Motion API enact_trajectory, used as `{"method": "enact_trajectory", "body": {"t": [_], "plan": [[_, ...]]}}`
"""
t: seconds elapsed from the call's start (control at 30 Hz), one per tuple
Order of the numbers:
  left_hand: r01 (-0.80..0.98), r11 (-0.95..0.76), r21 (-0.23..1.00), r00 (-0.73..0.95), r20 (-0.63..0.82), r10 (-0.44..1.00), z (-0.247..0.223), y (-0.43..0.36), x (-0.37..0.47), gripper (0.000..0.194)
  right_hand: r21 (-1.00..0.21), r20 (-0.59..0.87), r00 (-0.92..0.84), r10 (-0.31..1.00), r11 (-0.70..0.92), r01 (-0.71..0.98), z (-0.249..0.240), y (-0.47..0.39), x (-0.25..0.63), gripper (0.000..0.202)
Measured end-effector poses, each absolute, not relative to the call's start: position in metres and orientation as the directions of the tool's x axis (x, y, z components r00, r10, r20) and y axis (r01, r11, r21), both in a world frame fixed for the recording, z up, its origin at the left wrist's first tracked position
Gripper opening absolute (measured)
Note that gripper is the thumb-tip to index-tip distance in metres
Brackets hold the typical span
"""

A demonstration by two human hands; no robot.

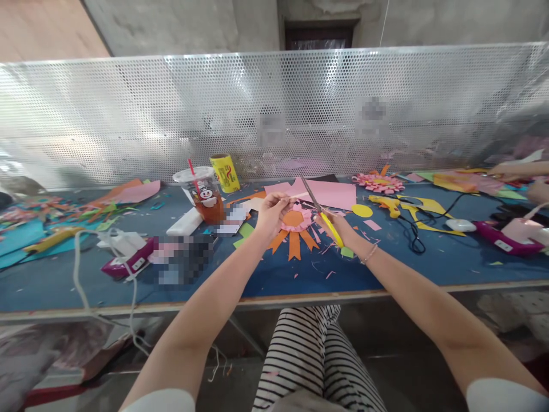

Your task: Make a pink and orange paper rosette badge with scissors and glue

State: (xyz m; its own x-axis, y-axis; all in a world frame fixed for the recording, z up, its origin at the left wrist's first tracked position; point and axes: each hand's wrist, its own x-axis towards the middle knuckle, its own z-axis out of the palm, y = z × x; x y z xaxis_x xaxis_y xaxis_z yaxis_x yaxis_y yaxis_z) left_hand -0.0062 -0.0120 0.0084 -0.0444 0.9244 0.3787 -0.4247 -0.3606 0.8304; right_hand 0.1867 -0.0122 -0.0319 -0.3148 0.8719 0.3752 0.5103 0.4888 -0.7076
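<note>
My left hand (274, 213) pinches a small pale pink paper strip (301, 195) above the blue table. In my right hand (338, 226) are yellow-handled scissors (329, 228), their blades pointing up and to the left, close to the strip. Below and between my hands lies a paper rosette (294, 219) with an orange centre, a pink pleated rim and orange ribbon tails. Behind it are pink paper sheets (330, 193). A yellow paper disc (362, 211) lies to the right of the scissors.
At the left stand a drink cup (207, 197), a yellow roll (225, 173) and a purple power strip (131, 258) with cables. A yellow glue gun (386, 204), another rosette (380, 183) and a second power strip (506, 239) are at the right. Another person's hand (538, 191) shows at far right.
</note>
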Motion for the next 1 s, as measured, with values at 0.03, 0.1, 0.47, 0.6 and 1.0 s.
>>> {"method": "enact_trajectory", "body": {"t": [0.03,0.1,0.47,0.6,1.0], "plan": [[-0.422,-0.360,0.832,-0.045,0.377,0.925,0.009,-0.010,-0.008,0.017,-0.680,0.386,-0.275,0.880,0.473,0.561,-0.028,-0.013,0.190,0.047],[-0.406,-0.344,0.846,-0.039,0.360,0.932,0.009,-0.007,-0.014,0.019,-0.586,0.400,-0.215,0.891,0.429,0.688,-0.020,-0.012,0.201,0.042],[0.110,-0.006,0.994,0.447,-0.044,0.894,0.007,0.004,-0.044,0.028,-0.144,0.124,-0.184,0.975,0.201,0.969,-0.015,0.004,0.277,0.036],[0.369,-0.072,0.927,0.407,-0.091,0.909,0.001,0.003,-0.039,0.025,-0.254,0.099,-0.098,0.990,0.120,0.960,-0.010,0.012,0.300,0.038],[0.657,-0.022,0.753,0.358,-0.286,0.889,0.009,-0.007,-0.039,0.011,-0.242,0.076,0.537,0.840,-0.507,0.827,-0.048,0.056,0.388,0.056]]}}
